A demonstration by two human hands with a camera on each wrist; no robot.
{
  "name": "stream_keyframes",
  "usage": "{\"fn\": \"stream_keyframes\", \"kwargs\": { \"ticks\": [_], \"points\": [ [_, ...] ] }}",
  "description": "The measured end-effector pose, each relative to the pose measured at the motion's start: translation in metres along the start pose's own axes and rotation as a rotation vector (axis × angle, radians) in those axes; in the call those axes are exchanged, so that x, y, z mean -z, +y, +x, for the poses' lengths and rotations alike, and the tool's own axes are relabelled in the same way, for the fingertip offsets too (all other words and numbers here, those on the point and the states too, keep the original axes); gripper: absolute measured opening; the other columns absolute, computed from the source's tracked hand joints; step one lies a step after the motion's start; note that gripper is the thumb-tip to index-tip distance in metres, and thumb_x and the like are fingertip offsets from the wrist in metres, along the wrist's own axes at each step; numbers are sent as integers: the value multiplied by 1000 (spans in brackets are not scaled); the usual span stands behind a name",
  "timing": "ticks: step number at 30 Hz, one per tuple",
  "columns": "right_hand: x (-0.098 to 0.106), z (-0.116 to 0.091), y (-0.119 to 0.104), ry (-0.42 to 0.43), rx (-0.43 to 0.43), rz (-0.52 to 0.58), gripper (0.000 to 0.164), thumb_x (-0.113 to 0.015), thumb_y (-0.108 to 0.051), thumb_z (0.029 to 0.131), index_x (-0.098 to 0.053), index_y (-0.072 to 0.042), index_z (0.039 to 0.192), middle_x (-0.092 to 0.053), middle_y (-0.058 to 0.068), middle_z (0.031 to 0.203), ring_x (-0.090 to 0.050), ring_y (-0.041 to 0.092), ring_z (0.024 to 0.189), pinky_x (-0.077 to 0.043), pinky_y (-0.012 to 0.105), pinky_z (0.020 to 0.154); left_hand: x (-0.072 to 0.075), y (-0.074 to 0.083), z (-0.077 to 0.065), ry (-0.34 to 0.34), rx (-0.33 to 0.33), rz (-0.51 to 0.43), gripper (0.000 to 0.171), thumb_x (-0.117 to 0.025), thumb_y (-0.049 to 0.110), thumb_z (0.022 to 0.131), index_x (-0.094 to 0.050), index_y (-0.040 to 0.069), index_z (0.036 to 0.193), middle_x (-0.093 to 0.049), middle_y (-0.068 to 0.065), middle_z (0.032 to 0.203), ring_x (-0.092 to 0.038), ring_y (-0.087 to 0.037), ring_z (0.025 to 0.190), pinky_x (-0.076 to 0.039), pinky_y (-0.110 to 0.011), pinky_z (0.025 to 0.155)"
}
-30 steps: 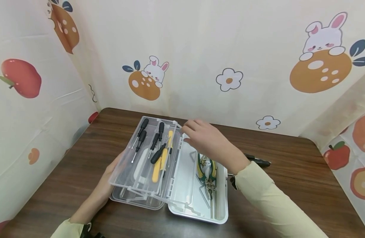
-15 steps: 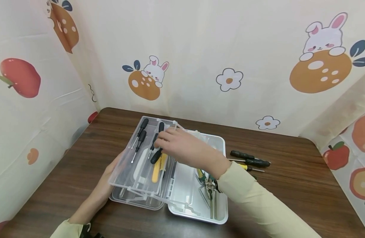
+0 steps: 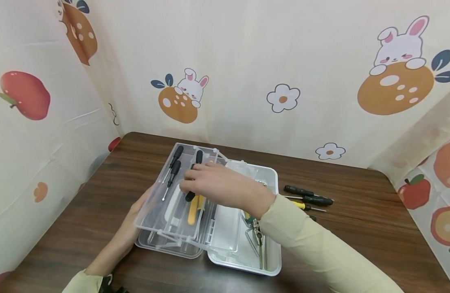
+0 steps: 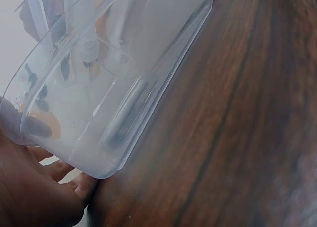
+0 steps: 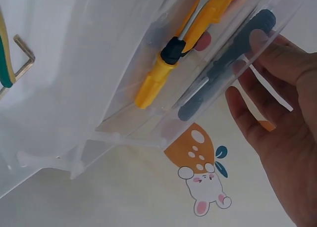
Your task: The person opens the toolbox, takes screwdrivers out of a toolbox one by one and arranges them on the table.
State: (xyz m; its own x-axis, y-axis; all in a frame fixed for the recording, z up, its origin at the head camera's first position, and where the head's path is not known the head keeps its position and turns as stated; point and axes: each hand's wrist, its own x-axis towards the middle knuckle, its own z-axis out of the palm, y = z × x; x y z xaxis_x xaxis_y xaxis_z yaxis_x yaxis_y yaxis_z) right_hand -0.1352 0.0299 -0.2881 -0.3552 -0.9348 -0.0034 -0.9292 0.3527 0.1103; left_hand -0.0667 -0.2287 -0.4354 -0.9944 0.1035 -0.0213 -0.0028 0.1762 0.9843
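Observation:
A white toolbox lies opened, its clear tray swung to the left over a clear lower part. My left hand grips the tray's left side; in the left wrist view the thumb shows through the plastic. Above the tray's middle my right hand reaches down among the screwdrivers, fingers spread apart. In the right wrist view its thumb tip is close to a dark handle; contact is unclear. A black screwdriver and a yellow handle lie in the tray. The right hand partly covers other tools.
Pliers and hex keys lie in the white toolbox half. Right of it on the wooden table are loose screwdrivers, including a black one and a yellow one. A printed curtain hangs behind.
My right hand has moved left and down from the tray's right edge to above the screwdrivers, uncovering the loose screwdrivers on the table. My left hand has stayed on the tray.

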Motion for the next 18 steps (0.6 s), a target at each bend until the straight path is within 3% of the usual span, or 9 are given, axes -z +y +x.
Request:
{"fn": "stream_keyframes", "kwargs": {
  "ticks": [6, 9, 18],
  "points": [
    [3, 2, -3, -32, -16, 23, 32, -63, 2, 100, -64, -28, 113, -59, -13, 100, -54, 10, 94, -42, 26, 80, -1, 1, 1, -8, 3, 1, 58, -38, 34, 114, -24, 17, 168, -23, -12, 174, -26, -12, 154, -29, 0, 104],
    [2, 2, -3, -28, -14, 10, 32, -65, -2, 100, -64, -30, 117, -61, -12, 105, -56, 10, 98, -46, 28, 83, -2, 1, 1, -9, 9, 7, 58, -37, 36, 114, -24, 19, 168, -23, -11, 174, -26, -12, 154, -29, 0, 103],
    [1, -7, 2, 60, -11, -110, 43, -65, -6, 102, -60, -30, 136, -62, -7, 128, -56, 15, 116, -51, 32, 97, -1, -1, 0, 13, -32, -3, 55, -38, 30, 114, -27, 14, 166, -26, -14, 172, -35, 23, 131, -30, -1, 103]
  ]
}}
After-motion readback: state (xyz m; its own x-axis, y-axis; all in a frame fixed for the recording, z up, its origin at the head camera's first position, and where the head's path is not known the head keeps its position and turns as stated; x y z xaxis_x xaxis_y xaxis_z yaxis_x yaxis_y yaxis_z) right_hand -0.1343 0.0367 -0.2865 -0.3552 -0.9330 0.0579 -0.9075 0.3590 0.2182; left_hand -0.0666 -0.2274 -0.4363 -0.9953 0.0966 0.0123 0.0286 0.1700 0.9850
